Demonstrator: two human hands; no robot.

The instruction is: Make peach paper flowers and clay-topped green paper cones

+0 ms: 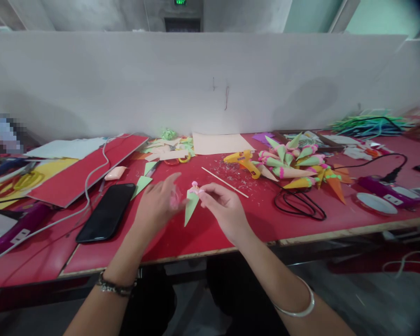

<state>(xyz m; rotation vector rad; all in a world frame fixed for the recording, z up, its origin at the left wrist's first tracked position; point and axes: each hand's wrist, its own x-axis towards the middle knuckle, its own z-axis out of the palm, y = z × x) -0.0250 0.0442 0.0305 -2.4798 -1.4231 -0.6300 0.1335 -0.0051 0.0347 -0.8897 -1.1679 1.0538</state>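
Note:
A small green paper cone [191,208] with pink trim at its wide top hangs point down over the red table [199,240]. My right hand [224,205] pinches its pink rim between thumb and fingertips. On the cone's left side is my left hand [157,200], fingers apart, with a blurred pink strip or ball [175,198] by its fingers; whether the hand grips it is unclear. A thin wooden stick [224,182] lies beyond my right hand, and a yellow glue gun [243,162] rests behind it among clear scraps.
Left: a black phone [107,213], green paper pieces [142,185], a white cable [87,179], a red board [87,170] and scissors [28,180]. Right: a pile of finished-looking paper cones [290,161], a coiled black cable [299,205], a white dish [376,204] and a purple power strip [388,191].

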